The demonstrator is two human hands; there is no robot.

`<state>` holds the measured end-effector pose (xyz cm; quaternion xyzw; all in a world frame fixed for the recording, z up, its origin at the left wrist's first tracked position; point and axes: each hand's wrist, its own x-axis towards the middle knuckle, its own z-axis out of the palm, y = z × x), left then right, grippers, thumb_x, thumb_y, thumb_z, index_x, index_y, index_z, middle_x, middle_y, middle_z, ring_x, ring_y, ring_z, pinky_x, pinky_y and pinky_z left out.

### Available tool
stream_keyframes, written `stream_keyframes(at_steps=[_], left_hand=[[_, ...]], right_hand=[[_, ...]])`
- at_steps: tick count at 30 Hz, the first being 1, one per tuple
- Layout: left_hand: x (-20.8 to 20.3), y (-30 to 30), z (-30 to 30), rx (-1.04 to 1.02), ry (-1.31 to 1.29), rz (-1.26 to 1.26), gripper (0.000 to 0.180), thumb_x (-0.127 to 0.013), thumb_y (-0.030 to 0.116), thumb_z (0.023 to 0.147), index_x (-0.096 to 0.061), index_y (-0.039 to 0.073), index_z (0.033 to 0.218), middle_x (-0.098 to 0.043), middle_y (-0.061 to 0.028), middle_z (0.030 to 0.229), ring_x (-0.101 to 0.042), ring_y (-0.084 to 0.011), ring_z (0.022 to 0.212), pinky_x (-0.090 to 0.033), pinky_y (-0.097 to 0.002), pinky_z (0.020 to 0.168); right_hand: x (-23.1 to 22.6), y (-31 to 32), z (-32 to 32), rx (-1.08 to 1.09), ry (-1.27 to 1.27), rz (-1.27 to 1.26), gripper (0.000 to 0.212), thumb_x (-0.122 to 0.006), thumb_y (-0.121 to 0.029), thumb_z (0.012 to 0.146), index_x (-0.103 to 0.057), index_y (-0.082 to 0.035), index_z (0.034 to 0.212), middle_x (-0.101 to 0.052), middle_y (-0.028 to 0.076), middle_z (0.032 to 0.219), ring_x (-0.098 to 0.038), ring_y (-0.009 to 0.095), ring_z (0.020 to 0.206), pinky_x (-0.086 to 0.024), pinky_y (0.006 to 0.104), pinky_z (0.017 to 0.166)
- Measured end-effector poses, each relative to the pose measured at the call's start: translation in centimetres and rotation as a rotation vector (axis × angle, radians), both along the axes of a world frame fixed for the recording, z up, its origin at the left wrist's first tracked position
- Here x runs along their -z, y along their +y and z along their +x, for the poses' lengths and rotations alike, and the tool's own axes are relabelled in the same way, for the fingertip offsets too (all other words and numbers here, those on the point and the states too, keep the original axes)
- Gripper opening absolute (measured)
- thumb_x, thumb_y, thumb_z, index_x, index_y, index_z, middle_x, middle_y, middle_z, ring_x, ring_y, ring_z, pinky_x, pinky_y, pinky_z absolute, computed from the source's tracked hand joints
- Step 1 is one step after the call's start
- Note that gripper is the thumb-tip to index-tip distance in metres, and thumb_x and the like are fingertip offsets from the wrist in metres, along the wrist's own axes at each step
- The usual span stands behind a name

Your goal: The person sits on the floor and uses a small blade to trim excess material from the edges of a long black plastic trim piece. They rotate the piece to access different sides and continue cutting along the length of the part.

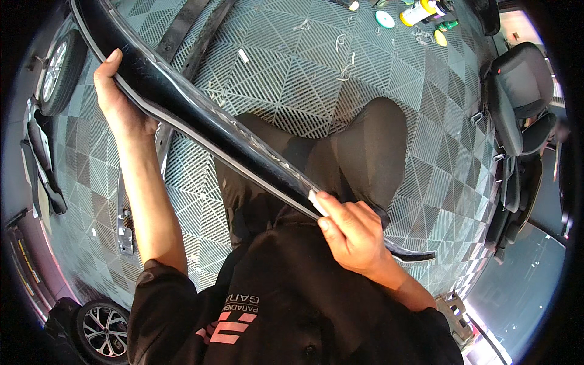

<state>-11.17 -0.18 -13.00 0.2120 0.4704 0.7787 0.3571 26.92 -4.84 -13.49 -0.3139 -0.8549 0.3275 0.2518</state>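
A long glossy black trim strip (194, 115) slants from the upper left down across my lap, with whitish smears along its far edge. Near its upper end, my left hand (121, 103) grips the near edge, thumb on top and the other fingers mostly hidden beneath. My right hand (356, 237) is closed at the lower part, pinching a small white piece (317, 203) against the strip's surface. Whether that piece is a pad or a folded cloth cannot be made out. The strip's tail end shows beyond my right wrist.
Two more dark strips (182, 27) lie on the grey patterned tile floor (286, 79). Scattered beyond are a white scrap (243, 55), pale shreds (344, 58), a yellow-and-white bottle (418, 12) and a round pad (384, 19). Wheels (58, 67) stand left; a car seat (508, 100) is right.
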Motion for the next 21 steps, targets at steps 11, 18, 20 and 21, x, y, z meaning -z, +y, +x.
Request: stream_keyframes(at_steps=[11, 18, 20, 21], left_hand=[[-0.5, -0.7, -0.3, 0.022, 0.045, 0.017, 0.033, -0.059, 0.030, 0.093, -0.066, -0.001, 0.103, -0.071, -0.0118, 0.086, -0.070, -0.0217, 0.072, -0.059, -0.0327, 0.067], [-0.5, -1.0, -0.6, 0.098, 0.020, 0.078, 0.032, -0.059, 0.028, 0.094, -0.066, -0.001, 0.103, -0.072, -0.0122, 0.088, -0.071, -0.0217, 0.074, -0.060, -0.0330, 0.068], [-0.5, -1.0, -0.7, 0.090, 0.025, 0.076, 0.031, -0.059, 0.028, 0.094, -0.066, -0.001, 0.104, -0.072, -0.0122, 0.088, -0.071, -0.0218, 0.074, -0.060, -0.0333, 0.069], [-0.5, -1.0, -0.7, 0.090, 0.030, 0.077, 0.031, -0.059, 0.028, 0.094, -0.066, -0.001, 0.104, -0.072, -0.0121, 0.088, -0.071, -0.0218, 0.074, -0.060, -0.0334, 0.069]], right_hand=[[0.9, -1.6, -0.5, 0.062, -0.035, 0.063, 0.046, -0.075, -0.005, 0.082, -0.066, 0.000, 0.127, -0.059, 0.000, 0.067, -0.051, 0.015, 0.053, -0.035, 0.0328, 0.059], [1.1, -1.8, -0.5, 0.071, -0.018, 0.080, 0.045, -0.074, -0.005, 0.082, -0.067, 0.001, 0.126, -0.057, 0.000, 0.066, -0.050, 0.015, 0.053, -0.035, 0.0329, 0.058], [0.8, -1.8, -0.5, 0.065, -0.044, 0.086, 0.045, -0.074, -0.005, 0.082, -0.067, 0.001, 0.126, -0.055, 0.000, 0.065, -0.050, 0.016, 0.052, -0.036, 0.0330, 0.057], [0.6, -1.7, -0.5, 0.062, -0.057, 0.089, 0.046, -0.074, -0.005, 0.082, -0.067, 0.001, 0.126, -0.055, 0.000, 0.065, -0.049, 0.016, 0.052, -0.036, 0.0331, 0.057]])
